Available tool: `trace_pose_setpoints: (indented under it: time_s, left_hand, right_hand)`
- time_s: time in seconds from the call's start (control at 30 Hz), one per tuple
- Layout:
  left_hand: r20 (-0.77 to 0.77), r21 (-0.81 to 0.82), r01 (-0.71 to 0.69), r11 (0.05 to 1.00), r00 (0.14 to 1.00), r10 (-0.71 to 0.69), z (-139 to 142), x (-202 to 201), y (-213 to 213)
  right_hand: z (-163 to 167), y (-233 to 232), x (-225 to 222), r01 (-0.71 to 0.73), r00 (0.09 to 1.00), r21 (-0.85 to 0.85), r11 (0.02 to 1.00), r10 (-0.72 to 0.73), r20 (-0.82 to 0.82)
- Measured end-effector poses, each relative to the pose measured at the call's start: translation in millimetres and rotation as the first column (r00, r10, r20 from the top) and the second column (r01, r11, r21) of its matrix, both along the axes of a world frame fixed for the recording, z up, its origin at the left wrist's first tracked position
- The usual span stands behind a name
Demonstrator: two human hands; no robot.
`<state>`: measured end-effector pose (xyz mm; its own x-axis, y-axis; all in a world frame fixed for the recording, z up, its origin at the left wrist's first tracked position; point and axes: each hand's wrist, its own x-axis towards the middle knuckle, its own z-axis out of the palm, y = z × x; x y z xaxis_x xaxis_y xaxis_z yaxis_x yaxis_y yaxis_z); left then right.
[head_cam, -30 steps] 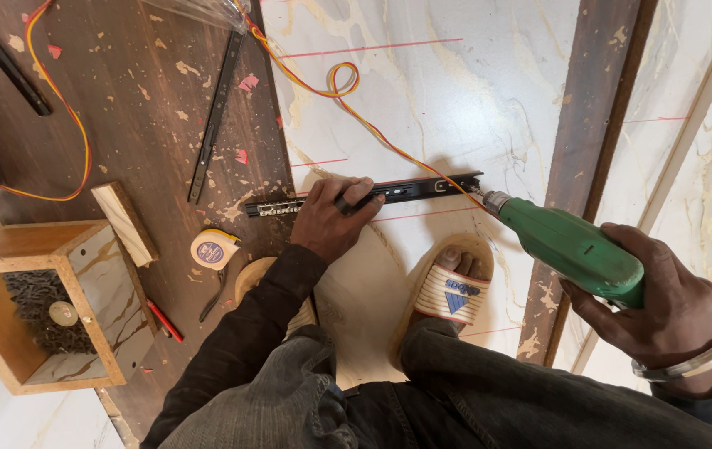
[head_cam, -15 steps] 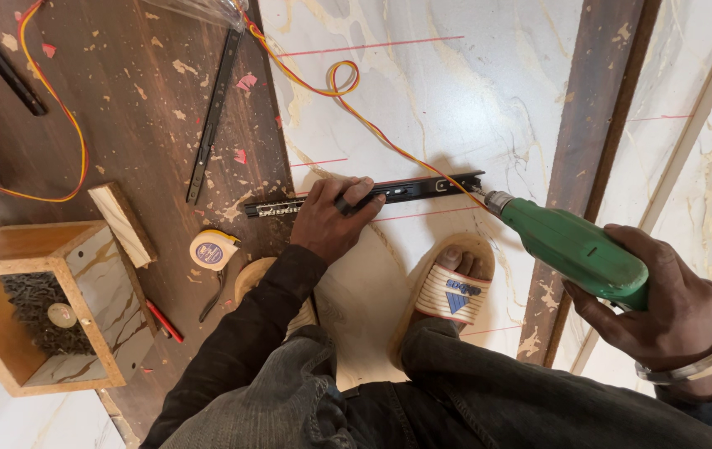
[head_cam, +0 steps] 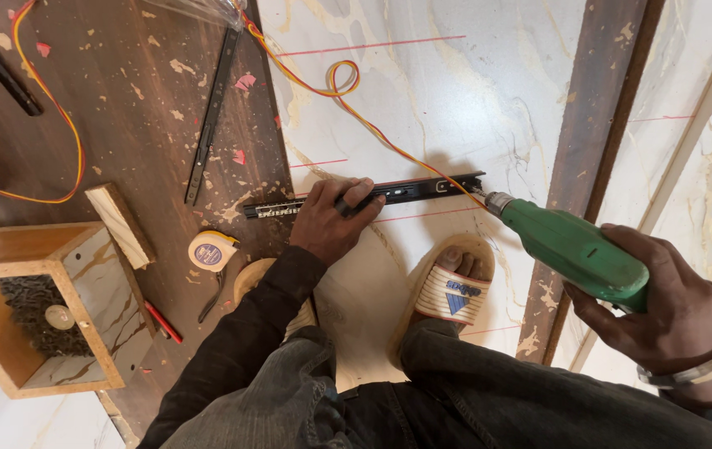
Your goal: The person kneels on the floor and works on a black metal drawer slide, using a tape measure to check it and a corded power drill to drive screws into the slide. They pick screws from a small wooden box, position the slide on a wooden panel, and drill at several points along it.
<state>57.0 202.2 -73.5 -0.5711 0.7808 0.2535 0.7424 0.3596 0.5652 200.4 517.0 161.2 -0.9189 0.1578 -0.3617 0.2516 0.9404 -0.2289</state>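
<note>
Down at 8 o'clock, an open wooden box holds dark screws and a small knob. A round yellow tape measure lies beside it. The black drawer slide runs from 9 to 3 o'clock on the marble panel, pinned flat by the left hand; the right hand grips a green drill pointing toward 10 o'clock at the slide's right end

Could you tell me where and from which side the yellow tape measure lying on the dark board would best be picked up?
The tape measure lies flat on its broad side, clear of the wooden block and the left hand. Probably best come straight down from above and pinch its rounded case across the two curved edges; the flat face offers nothing to grip.
</note>
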Motion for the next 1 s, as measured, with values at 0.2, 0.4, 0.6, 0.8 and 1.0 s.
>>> trace_pose_setpoints:
  time_s: [0.2, 0.4, 0.6, 0.8, 1.0]
  left_hand:
    - [0.001, 0.003, 0.007, 1.000, 1.000, -0.007, -1, -1, -1]
    - [0.015, -0.010, 0.017, 1.000, 1.000, -0.017, -1, -3, -1]
    - [0.010, -0.020, 0.026, 0.999, 1.000, -0.026, -2, -5, -1]
    - [0.028, -0.018, 0.027, 0.999, 0.999, -0.027, -3, -4, -3]
    - [0.025, -0.010, 0.033, 0.999, 0.999, -0.033, -2, -6, -3]
  right_hand:
    - [2, -4, -21, -0.088, 0.972, 0.007, 0.996, 0.084, 0.221]
    - [-2, -7, -31, -0.245, 0.861, 0.036, 0.969, 0.201, 0.467]
    - [0, -11, -32, -0.218, 0.929, -0.011, 0.976, 0.211, 0.305]
    - [1, -16, -38, -0.207, 0.932, 0.008, 0.978, 0.195, 0.307]
    - [-1, -21, -45, -0.212, 0.920, 0.025, 0.977, 0.191, 0.343]
